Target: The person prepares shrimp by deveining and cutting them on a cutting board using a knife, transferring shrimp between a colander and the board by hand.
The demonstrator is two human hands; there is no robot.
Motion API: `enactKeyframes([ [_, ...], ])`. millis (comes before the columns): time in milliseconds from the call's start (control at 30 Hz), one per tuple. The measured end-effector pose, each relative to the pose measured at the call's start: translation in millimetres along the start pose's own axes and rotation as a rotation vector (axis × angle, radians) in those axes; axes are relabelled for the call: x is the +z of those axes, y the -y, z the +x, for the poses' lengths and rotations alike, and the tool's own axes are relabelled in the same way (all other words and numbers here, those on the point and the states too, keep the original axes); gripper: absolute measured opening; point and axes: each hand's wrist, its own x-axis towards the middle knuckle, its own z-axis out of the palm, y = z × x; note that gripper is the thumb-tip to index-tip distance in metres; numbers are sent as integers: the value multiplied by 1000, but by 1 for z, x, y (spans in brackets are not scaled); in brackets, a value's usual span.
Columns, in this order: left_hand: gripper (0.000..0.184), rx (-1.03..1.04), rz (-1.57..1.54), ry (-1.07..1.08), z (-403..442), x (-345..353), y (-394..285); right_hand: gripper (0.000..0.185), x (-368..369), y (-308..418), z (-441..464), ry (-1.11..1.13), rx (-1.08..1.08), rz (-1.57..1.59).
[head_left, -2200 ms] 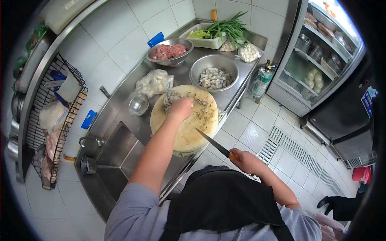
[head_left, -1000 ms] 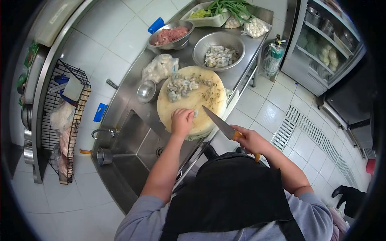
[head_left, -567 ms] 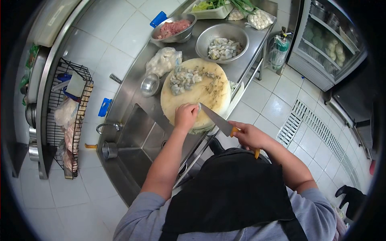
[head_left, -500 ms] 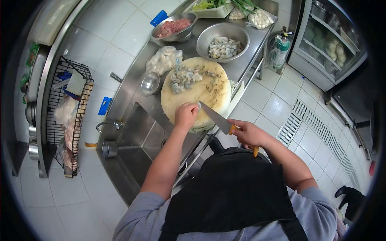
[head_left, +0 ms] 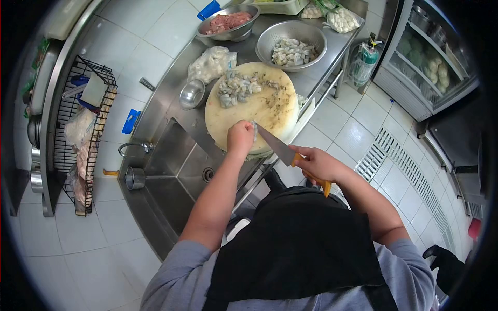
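Observation:
My left hand (head_left: 240,139) is closed over the near edge of a round cutting board (head_left: 275,111), pinching a small greyish shrimp (head_left: 254,130) that shows at its fingertips. In my right hand (head_left: 318,165) is a knife (head_left: 277,146), its orange handle gripped and its blade pointing at the held shrimp. Whether the blade tip touches the shrimp I cannot tell. A heap of peeled shrimp (head_left: 237,89) lies on the board's far left part, with dark scraps to its right. Behind the board, a metal colander (head_left: 316,39) holds more shrimp.
A metal bowl (head_left: 192,94) and a plastic bag (head_left: 211,63) of pale pieces sit left of the board. Farther back stands a colander (head_left: 249,32) of raw meat. A steel sink (head_left: 179,168) is at the left; a glass-door fridge (head_left: 420,67) stands right.
The view has shifted slightly. My left hand has turned a little, and the shrimp at its fingertips shows more clearly. The knife remains in my right hand, its handle more visible.

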Motion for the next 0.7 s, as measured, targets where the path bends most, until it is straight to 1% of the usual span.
enactKeyframes([
  [100, 15, -13, -33, -7, 0, 4, 7, 59, 1, 3, -9, -9, -3, -23],
  [167, 14, -15, -67, -18, -1, 7, 6, 59, -2, 1, -15, 26, 17, 11],
  [267, 15, -76, -104, -33, -3, 12, 6, 60, -2, 4, -12, 25, 13, 18],
  [333, 15, -25, -72, -81, -1, 14, 11, 60, 1, 4, -17, 26, 8, -8],
  [600, 15, -53, -62, -111, -6, 14, 6, 60, 4, 14, -28, 0, 31, -77],
  [700, 16, -38, -32, -108, -6, 8, 3, 57, -1, 22, -45, 62, 80, -137],
])
